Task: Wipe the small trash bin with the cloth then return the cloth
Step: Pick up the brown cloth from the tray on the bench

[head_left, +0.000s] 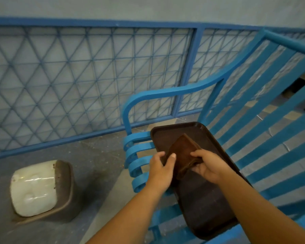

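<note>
Cloth [185, 152] brown, folded, held over a dark brown tray [204, 205] that sits on the slatted blue surface [264, 155]. Left hand [161, 166] pinching the cloth's left edge, thumb on top, fingers [158, 155] curled tight onto it. Right hand [208, 166] gripping the right side, fingers wrapped over the top and palm underneath. Far corner of the cloth angled up and away, over the tray's middle. Small trash bin [40, 189] down on the concrete floor [99, 164], well off to the left, lying on its side with the white liner-covered opening facing the camera and brown body behind. Blue metal railing [88, 76] with diamond mesh running behind everything. Both forearms bare, reaching in from the bottom edge.
</note>
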Demonstrator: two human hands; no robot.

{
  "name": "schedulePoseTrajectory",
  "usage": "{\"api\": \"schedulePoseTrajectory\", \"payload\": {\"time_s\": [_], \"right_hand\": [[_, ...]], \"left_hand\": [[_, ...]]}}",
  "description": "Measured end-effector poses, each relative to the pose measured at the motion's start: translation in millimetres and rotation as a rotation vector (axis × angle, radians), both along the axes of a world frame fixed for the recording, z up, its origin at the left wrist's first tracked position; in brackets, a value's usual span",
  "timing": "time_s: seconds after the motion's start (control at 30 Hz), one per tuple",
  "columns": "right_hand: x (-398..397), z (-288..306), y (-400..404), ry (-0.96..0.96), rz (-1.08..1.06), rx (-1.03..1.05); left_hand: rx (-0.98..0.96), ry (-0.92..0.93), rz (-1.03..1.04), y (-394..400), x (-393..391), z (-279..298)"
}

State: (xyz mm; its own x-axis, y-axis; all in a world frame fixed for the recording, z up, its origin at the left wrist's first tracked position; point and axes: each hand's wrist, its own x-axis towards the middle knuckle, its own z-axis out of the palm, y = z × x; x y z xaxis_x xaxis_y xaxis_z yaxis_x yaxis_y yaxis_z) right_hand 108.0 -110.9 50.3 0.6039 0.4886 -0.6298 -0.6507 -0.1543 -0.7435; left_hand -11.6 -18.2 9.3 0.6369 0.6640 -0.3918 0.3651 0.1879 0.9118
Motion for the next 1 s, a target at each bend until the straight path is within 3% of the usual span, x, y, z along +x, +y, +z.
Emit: {"api": "schedulePoseTrajectory", "payload": {"time_s": [0.17,0.3,0.43,0.73,0.83,1.0], "right_hand": [[-48,25,36,0.065,0.061,0.140],[-104,36,77,0.081,0.198,0.184],[-175,45,121,0.053,0.339,0.204],[-304,43,204,-0.012,0.689,0.135],[-328,18,222,0.010,0.672,0.152],[-333,-33,237,0.005,0.455,0.055]], "left_hand": [[-0.566,-0.106,0.184,41,-42,32],[-0.709,-0.247,0.297,78,-107,48],[-0.685,-0.339,0.417,117,-186,62],[-0.174,-0.292,0.392,185,-342,74],[-0.139,-0.303,0.432,199,-367,67],[-0.072,-0.193,0.564,217,-386,29]]}}
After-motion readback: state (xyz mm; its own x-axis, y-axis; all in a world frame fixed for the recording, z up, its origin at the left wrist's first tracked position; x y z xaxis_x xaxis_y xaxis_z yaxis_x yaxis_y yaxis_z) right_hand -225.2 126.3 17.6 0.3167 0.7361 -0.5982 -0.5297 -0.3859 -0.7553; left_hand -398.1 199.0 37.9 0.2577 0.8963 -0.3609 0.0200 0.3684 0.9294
